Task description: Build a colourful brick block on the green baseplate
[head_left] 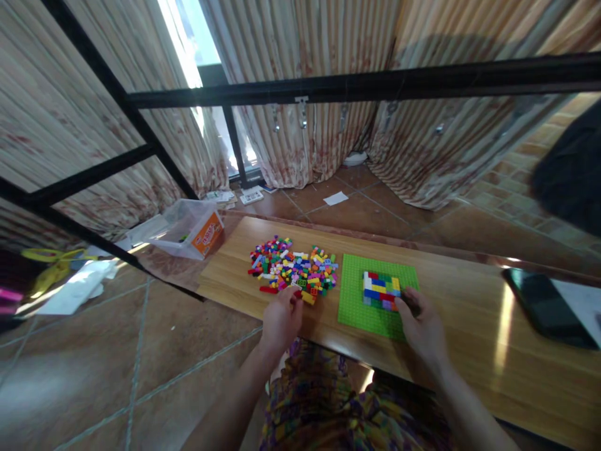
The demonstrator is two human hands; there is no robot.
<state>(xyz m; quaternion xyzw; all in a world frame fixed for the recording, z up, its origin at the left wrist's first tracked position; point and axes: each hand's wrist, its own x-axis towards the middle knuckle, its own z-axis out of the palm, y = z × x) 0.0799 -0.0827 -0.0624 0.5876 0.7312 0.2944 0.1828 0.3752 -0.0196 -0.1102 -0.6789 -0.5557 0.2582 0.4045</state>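
My left hand (283, 311) is at the near edge of a loose pile of toy building bricks (300, 266). Its fingers are closed in a pinch on a small red brick (297, 293), mostly covered by the fingertips. A green baseplate (350, 294) lies to the right of the pile. On it stands a low block of joined bricks (381, 289) in white, blue, yellow, red and green. My right hand (422, 321) is over the plate's right side, thumb and fingers bent against the block's right end. Part of that end is hidden by the fingers.
The bricks and plate lie on a long wooden bench (460, 313). A dark phone (544, 307) lies at its right end. Beyond the left end stands a clear plastic box (188, 228) with an orange label. A black metal rail (338, 88) and curtains (319, 144) are behind.
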